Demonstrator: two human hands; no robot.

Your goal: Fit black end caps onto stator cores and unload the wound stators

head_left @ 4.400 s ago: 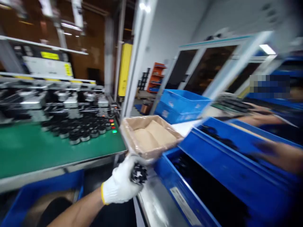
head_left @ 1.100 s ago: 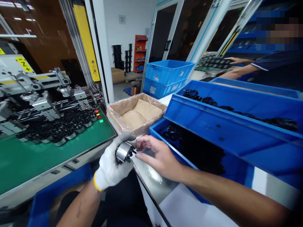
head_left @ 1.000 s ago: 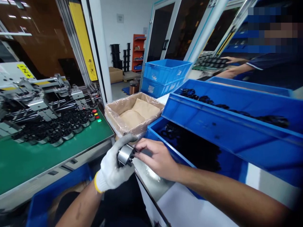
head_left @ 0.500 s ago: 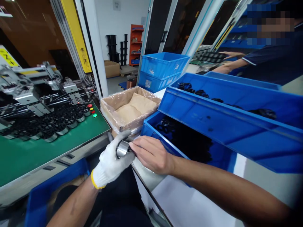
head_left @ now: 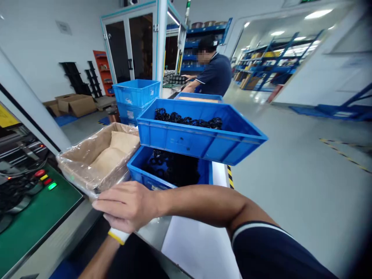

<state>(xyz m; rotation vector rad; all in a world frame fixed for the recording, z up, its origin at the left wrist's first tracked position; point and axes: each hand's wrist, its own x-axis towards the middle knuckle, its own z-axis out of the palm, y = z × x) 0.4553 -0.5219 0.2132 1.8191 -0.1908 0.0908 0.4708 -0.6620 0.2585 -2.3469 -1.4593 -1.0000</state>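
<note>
My bare right hand (head_left: pixel 128 205) lies low at the centre, fingers pressed together and curled over my left hand. Of my left hand (head_left: pixel 117 235) only the white glove's yellow-edged cuff and the forearm show beneath it. The metal part seen earlier is hidden under my right hand. Both hands hover at the bench edge, just in front of a plastic-lined cardboard box (head_left: pixel 78 162) and a lower blue bin (head_left: pixel 139 176) of black ring parts (head_left: pixel 174 168).
An upper blue bin (head_left: pixel 186 141) with black rings rests tilted over the lower one. A green bench (head_left: pixel 31 221) with coloured buttons (head_left: pixel 43 178) is at left. Stacked blue crates (head_left: pixel 135 93) stand behind. A co-worker (head_left: pixel 216 73) works at a far bench. Open floor lies right.
My head has swung right, so the machine is mostly out of view. My right hand has moved over my left hand and now hides the metal part.
</note>
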